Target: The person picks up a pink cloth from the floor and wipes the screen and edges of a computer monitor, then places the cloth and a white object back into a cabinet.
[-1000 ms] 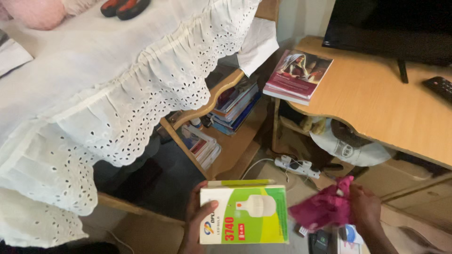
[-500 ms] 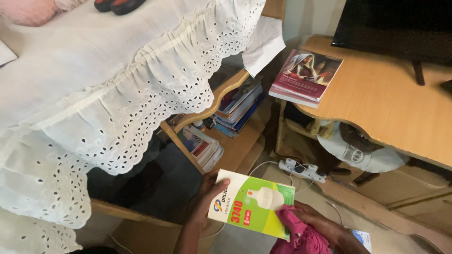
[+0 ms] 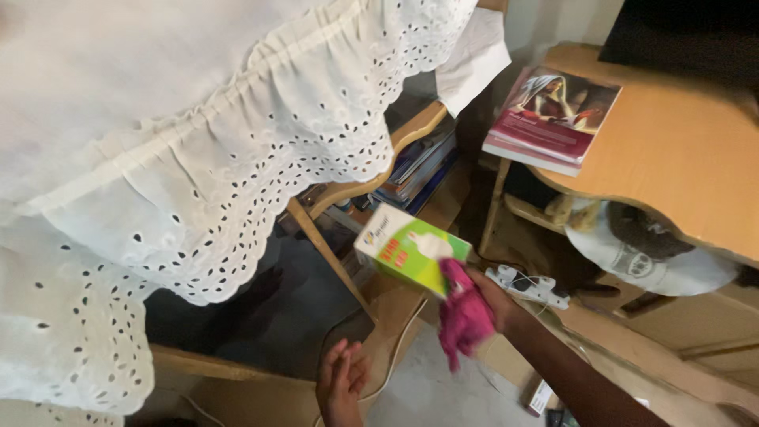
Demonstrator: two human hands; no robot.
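Green-and-white cardboard bulb box, held out near a wooden shelf.
Right hand grasps box and magenta cloth; left hand below, well apart, empty, fingers loose.

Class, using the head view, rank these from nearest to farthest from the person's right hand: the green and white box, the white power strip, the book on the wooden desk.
From the right hand:
1. Green and white box, held in that hand, along with a pink cloth.
2. White power strip, on the floor just right of it.
3. Book, up on the wooden desk, farthest.
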